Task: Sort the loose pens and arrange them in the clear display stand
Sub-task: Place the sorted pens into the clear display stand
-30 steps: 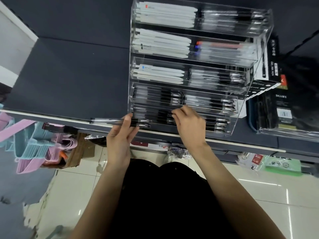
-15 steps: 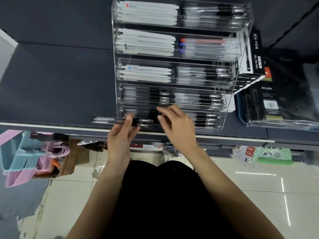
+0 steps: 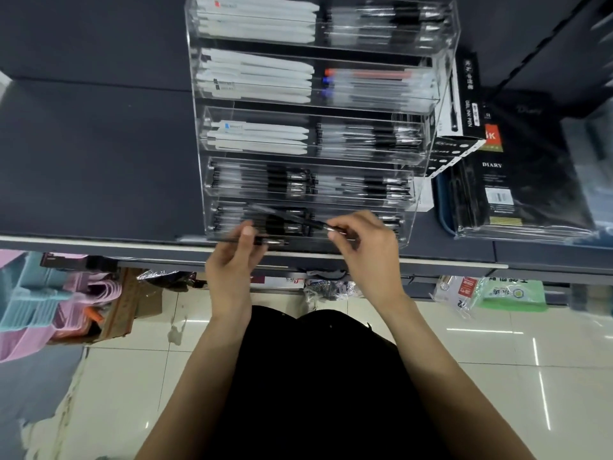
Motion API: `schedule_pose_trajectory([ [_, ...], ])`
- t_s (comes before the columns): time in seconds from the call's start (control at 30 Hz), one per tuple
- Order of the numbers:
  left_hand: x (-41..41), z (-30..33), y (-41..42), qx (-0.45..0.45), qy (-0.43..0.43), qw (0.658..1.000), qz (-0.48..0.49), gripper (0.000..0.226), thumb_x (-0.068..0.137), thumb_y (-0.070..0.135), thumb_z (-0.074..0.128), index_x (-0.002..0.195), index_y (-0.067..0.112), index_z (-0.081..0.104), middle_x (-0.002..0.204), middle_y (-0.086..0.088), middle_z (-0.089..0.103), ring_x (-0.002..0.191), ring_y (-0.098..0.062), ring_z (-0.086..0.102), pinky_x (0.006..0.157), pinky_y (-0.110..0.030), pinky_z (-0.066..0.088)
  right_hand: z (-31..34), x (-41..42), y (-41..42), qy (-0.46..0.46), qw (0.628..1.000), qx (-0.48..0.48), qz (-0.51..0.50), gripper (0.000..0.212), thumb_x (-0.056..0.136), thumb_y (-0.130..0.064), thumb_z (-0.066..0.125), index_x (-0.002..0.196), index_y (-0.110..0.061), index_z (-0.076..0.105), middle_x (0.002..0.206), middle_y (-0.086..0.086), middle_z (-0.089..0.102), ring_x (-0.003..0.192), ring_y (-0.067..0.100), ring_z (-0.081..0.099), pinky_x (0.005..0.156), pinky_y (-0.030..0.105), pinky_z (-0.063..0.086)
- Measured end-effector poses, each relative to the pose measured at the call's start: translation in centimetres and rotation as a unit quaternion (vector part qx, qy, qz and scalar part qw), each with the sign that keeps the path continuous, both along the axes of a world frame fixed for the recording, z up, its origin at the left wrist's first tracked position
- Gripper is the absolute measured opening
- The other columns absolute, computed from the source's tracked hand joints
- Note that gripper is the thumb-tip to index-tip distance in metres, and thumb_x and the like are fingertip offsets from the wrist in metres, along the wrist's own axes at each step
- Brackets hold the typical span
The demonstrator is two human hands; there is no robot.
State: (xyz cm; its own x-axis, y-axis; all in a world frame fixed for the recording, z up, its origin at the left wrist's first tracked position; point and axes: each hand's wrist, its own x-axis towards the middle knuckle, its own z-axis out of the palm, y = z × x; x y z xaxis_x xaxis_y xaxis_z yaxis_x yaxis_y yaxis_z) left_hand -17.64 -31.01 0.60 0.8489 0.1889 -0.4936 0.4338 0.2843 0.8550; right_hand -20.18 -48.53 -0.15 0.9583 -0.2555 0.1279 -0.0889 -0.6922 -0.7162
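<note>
Dark matte shelf (image 3: 99, 161) with a pale front edge, glossy tiled floor (image 3: 497, 360) below. On the shelf sits my clear acrylic stand (image 3: 428, 180), five stepped tiers, hard transparent walls. Upper tiers: flat white pens (image 3: 258, 74) on the left side, clear-barrel pens with red and blue caps (image 3: 365, 81) on the right. Lower tiers: black-grip pens (image 3: 282, 180) with metal tips.

My left hand (image 3: 232, 260) is at the bottom tier's front, thumb and fingers curled round a thin black pen (image 3: 265, 241) lying level along the shelf edge. My right hand (image 3: 365, 250) pinches the tip end of a second pen (image 3: 298, 220), which slants up-left across the bottom tier's front.

Both pens are motion-blurred; I can't tell if the slanted one touches the acrylic. Bottom tier contents are partly hidden by my hands. Stand top is cut off by the frame. Right of it: a black pen box (image 3: 464, 104) and wrapped diaries (image 3: 514, 194), print mostly unreadable. Pink and blue hangers (image 3: 33, 310) at lower left, blurred.

Versus half a second ago: right hand was resting fingers on the bottom tier, now it holds a pen; left pen sits further right.
</note>
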Motion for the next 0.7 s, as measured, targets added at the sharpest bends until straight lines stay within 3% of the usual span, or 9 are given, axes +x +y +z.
schedule_pose_trajectory([
  [0.07,0.3,-0.3,1.7,0.014,-0.002,0.999,0.04,0.016,0.091,0.022,0.059,0.099,0.011,0.064,0.095,0.001,0.068,0.091,-0.01,0.066,0.077,-0.017,0.053,-0.5,0.5,-0.3,0.001,0.999,-0.041,-0.006,0.016,0.08,-0.009,0.073,0.095,-0.014,0.073,0.089,0.001,0.065,0.074,0.016,0.062,0.068,0.032,0.056],
  [0.3,0.5,-0.2,3.7,0.011,0.0,0.999,0.053,0.009,0.091,0.021,0.057,0.088,0.016,0.063,0.085,0.009,0.07,0.085,-0.006,0.067,0.075,-0.017,0.053,-1.0,3.3,2.7,-0.034,0.981,-0.166,0.091,0.015,0.072,-0.005,0.078,0.084,-0.014,0.075,0.078,0.003,0.064,0.07,0.02,0.063,0.055,0.027,0.055],
  [0.47,-0.1,-0.6,3.7,0.008,-0.004,0.999,0.036,0.01,0.091,0.023,0.058,0.091,0.016,0.065,0.089,0.008,0.069,0.087,-0.006,0.064,0.076,-0.017,0.053,-1.3,4.7,4.0,-0.052,0.95,-0.277,0.136,0.036,0.052,0.012,0.077,0.074,-0.016,0.075,0.071,-0.001,0.063,0.063,0.017,0.058,0.045,0.02,0.044],
  [0.7,-0.1,-0.8,4.2,-0.003,-0.006,1.0,0.027,0.011,0.091,0.02,0.058,0.098,0.014,0.065,0.09,0.005,0.066,0.087,-0.007,0.063,0.075,-0.016,0.052,-2.1,4.5,3.3,-0.079,0.946,-0.287,0.131,0.043,0.053,0.017,0.073,0.08,-0.016,0.076,0.075,0.0,0.065,0.063,0.02,0.06,0.046,0.022,0.045],
])
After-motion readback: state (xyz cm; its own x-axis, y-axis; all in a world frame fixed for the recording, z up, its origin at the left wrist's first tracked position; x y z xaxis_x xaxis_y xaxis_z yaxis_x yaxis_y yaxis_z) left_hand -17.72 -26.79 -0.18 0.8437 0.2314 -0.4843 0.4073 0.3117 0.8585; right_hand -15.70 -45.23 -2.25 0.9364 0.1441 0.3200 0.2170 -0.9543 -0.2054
